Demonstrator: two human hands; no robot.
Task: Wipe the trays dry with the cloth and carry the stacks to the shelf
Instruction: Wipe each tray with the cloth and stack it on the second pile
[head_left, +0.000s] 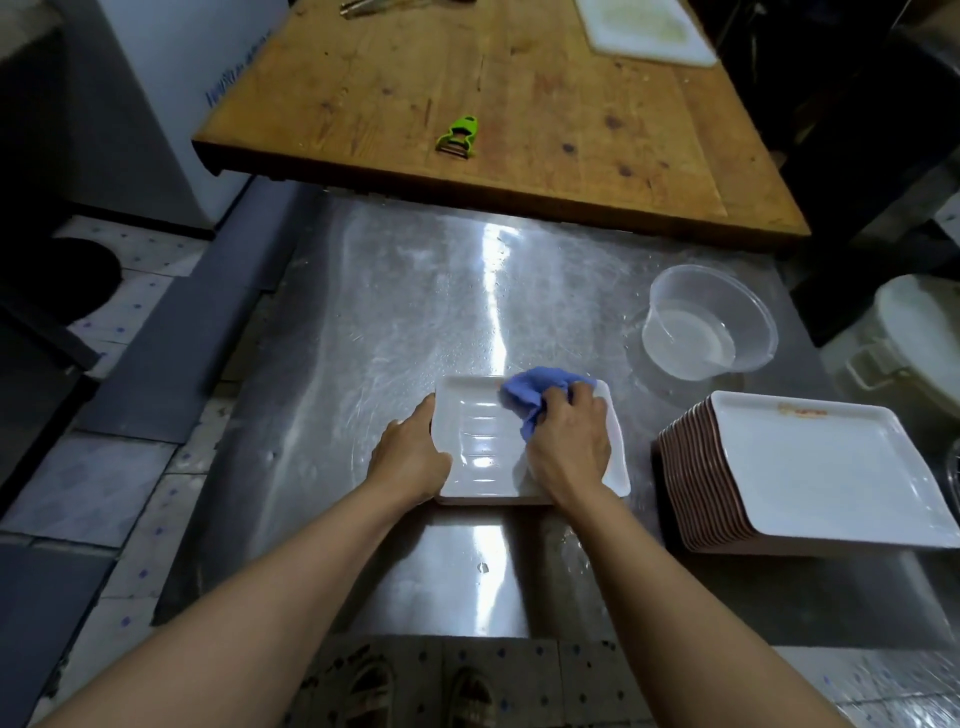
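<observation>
Wiping a white tray (475, 441) on the steel desk (395, 291).

Gripping the tray's left edge with the left hand (410, 457); clutching a bunched blue cloth (524, 395) in the right hand (569, 444) and pressing it onto the tray's far right part. Sitting just right of it, apart: a tall stack (810, 478) of trays. Lying beyond: a clear bowl (709, 322), a wooden board (467, 93) carrying a green peeler (458, 136).

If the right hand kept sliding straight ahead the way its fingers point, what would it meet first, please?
Probably the tray's far rim, since the right hand points up the tray with the blue cloth; beyond that, bare steel table, though depth is uncertain.
</observation>
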